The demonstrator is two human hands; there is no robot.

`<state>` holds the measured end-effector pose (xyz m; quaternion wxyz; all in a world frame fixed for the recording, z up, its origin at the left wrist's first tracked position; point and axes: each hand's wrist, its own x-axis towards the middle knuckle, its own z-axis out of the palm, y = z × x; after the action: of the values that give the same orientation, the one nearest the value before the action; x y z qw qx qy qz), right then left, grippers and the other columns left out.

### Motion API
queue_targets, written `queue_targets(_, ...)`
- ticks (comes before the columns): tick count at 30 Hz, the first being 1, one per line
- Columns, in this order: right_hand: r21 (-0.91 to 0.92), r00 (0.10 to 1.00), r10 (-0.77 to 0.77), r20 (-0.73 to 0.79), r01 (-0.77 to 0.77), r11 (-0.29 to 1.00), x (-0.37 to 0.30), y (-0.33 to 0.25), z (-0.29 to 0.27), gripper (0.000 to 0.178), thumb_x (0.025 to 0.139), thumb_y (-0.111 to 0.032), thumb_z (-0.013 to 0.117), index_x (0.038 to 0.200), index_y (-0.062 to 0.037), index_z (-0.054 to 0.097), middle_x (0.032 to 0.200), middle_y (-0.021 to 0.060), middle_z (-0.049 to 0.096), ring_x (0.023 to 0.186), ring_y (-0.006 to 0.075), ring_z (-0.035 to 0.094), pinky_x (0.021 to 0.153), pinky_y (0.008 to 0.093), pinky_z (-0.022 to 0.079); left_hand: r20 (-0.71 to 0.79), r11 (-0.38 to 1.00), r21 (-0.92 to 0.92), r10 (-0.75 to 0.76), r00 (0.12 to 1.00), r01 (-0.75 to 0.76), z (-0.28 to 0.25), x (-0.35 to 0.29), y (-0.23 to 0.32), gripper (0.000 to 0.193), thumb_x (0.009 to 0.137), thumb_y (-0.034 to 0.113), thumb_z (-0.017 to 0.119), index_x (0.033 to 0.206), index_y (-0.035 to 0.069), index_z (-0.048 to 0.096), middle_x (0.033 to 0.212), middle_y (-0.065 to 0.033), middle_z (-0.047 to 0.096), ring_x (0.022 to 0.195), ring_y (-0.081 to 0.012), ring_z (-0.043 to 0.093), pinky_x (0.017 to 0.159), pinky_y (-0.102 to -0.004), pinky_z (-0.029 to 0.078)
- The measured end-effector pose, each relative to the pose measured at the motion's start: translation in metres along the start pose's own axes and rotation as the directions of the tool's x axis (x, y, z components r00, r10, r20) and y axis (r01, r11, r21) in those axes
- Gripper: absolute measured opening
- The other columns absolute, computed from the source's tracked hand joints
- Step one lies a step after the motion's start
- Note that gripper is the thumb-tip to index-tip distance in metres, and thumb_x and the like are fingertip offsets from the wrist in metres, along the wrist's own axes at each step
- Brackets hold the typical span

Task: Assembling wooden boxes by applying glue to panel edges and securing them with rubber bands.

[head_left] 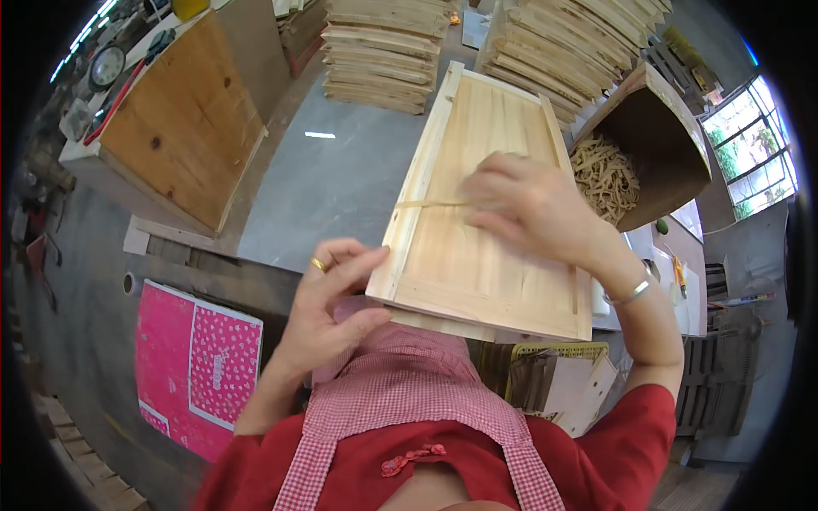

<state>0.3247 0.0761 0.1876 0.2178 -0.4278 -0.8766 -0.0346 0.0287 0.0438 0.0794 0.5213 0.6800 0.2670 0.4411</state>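
A pale wooden panel point(477, 285) with raised strips along its edges lies at a slant in front of me, apparently on top of another board. My left hand point(328, 302) grips its near left corner, fingertips on the top and thumb at the near edge. A thin tan rubber band point(430, 203) stretches from the panel's left edge to my right hand point(537, 204). Over the middle of the panel, that hand is closed on the band, its fingers slightly blurred by motion. The underside of the panel is hidden.
Stacked wooden panels point(383, 51) stand at the back, with another stack point(558, 51) to their right. An open box point(682, 162) holding many rubber bands point(605, 175) sits right of the panel. A wooden box point(183, 119) is on the left, a pink carton point(170, 349) below it.
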Motion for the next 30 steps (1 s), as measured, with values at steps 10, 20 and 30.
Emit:
queue_targets(10, -0.306, 0.947, 0.312, 0.073, -0.276, 0.911, 0.047, 0.19, 0.001, 0.037, 0.083, -0.041, 0.067, 0.096, -0.0073, 0.073, 0.091, 0.0225, 0.07, 0.084, 0.0352, 0.069, 0.073, 0.0471, 0.053, 0.013, 0.995, -0.064, 0.08, 0.997, -0.079, 0.0, 0.016, -0.015, 0.047, 0.077, -0.005, 0.07, 0.124, -0.003, 0.063, 0.143, -0.0268, 0.047, 0.117, -0.0292, 0.056, 0.099, -0.04, 0.048)
queue_targets(20, -0.324, 0.571, 0.806, -0.158, -0.801, 0.504, -0.201, 0.301, 0.04, 0.021, 0.087, -0.023, 0.06, 0.084, -0.0035, 0.069, 0.082, 0.02, 0.068, 0.078, 0.0382, 0.067, 0.073, 0.0478, 0.053, 0.005, 0.973, 0.1, 0.207, 0.978, -0.206, -0.002, 0.011, -0.021, 0.041, 0.083, 0.008, 0.072, 0.123, 0.002, 0.062, 0.14, -0.029, 0.048, 0.123, -0.035, 0.055, 0.105, -0.0444, 0.043)
queue_targets(30, -0.126, 0.55, 0.835, 0.02, -0.827, 0.547, -0.268, 0.331, 0.124, 0.038, 0.082, -0.018, 0.062, 0.114, 0.0012, 0.065, 0.114, 0.0219, 0.068, 0.103, 0.04, 0.066, 0.09, 0.0474, 0.053, 0.03, 0.986, 0.101, 0.129, 0.991, -0.131, -0.018, -0.001, -0.039, 0.048, 0.09, 0.028, 0.07, 0.133, 0.012, 0.057, 0.149, -0.0267, 0.039, 0.136, -0.0378, 0.043, 0.11, -0.0489, 0.037)
